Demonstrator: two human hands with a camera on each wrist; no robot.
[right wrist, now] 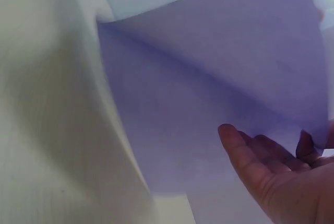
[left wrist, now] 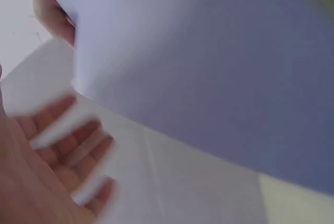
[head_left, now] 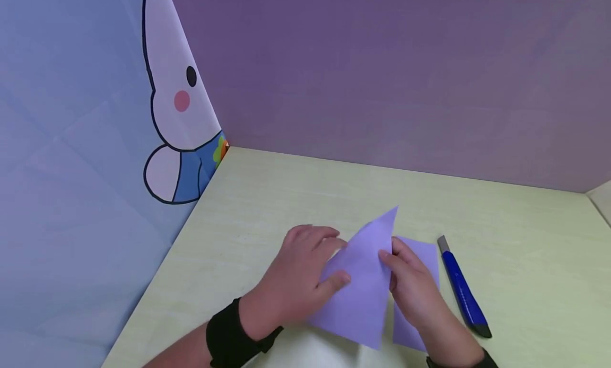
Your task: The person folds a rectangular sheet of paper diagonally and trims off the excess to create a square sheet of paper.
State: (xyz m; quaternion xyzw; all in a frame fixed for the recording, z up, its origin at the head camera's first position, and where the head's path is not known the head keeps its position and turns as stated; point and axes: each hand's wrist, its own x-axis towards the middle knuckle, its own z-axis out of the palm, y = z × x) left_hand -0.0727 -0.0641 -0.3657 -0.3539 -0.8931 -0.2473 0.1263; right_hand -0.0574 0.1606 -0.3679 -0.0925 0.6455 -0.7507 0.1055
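Note:
A light purple sheet of paper [head_left: 360, 294] is raised and tilted above the table, bent along a diagonal in the right wrist view. My right hand [head_left: 412, 283] pinches its right edge between thumb and fingers. At the sheet's left side is my left hand [head_left: 300, 278], its fingers relaxed and thumb in front of the paper. In the left wrist view, that hand's spread fingers [left wrist: 68, 151] hang apart from the sheet's lower edge. Partly hidden behind my right hand, a second purple sheet [head_left: 425, 251] lies flat on the table.
To the right of the flat sheet lies a blue utility knife [head_left: 462, 291], its grey tip pointing away. The pale table [head_left: 267, 187] meets a purple backdrop [head_left: 382, 81] at the back. A blue cloth with a cartoon figure [head_left: 176, 119] hangs along the left.

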